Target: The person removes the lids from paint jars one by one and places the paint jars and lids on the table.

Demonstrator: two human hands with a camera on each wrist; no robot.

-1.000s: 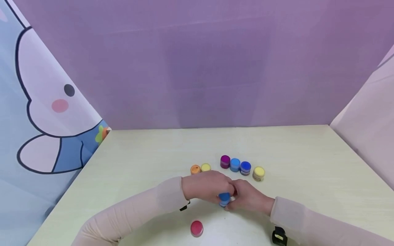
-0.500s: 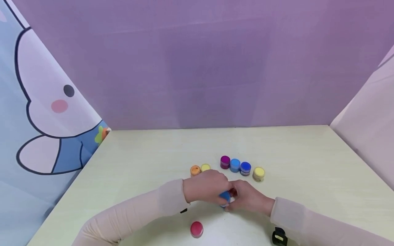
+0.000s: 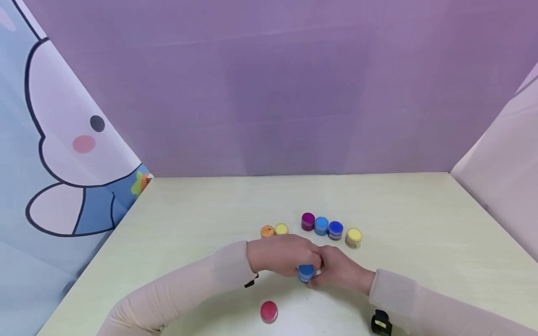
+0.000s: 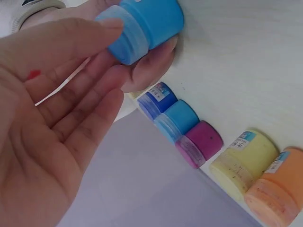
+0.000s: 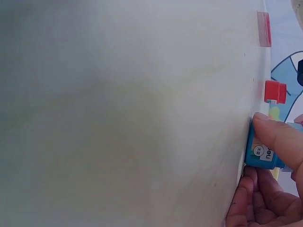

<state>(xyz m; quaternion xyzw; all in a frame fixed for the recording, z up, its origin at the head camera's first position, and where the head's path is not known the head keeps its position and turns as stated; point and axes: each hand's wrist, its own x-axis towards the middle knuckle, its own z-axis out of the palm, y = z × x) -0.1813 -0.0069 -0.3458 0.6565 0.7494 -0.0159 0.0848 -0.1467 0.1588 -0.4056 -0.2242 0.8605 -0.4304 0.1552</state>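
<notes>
In the head view a blue paint jar (image 3: 306,273) is between both hands at the middle of the table. My left hand (image 3: 283,254) pinches its lid; the left wrist view shows the thumb against the translucent lid (image 4: 128,40), fingers on its other side. My right hand (image 3: 341,269) grips the jar's body. In the right wrist view the thumb lies along the labelled blue side (image 5: 260,150), low by the tabletop. The lid looks on the jar. A red jar (image 3: 269,311) stands apart, nearer the person.
Beyond the hands stand purple (image 3: 308,221), light blue (image 3: 321,226), dark blue (image 3: 335,230) and yellow (image 3: 353,237) jars. Orange (image 3: 267,231) and pale yellow (image 3: 281,228) jars are partly covered by the left hand. A purple backdrop (image 3: 294,93) rises behind the table.
My left hand turned a little at the lid and came back, with the blue jar's top shifting slightly. The right hand has kept its place; the other jars have not moved.
</notes>
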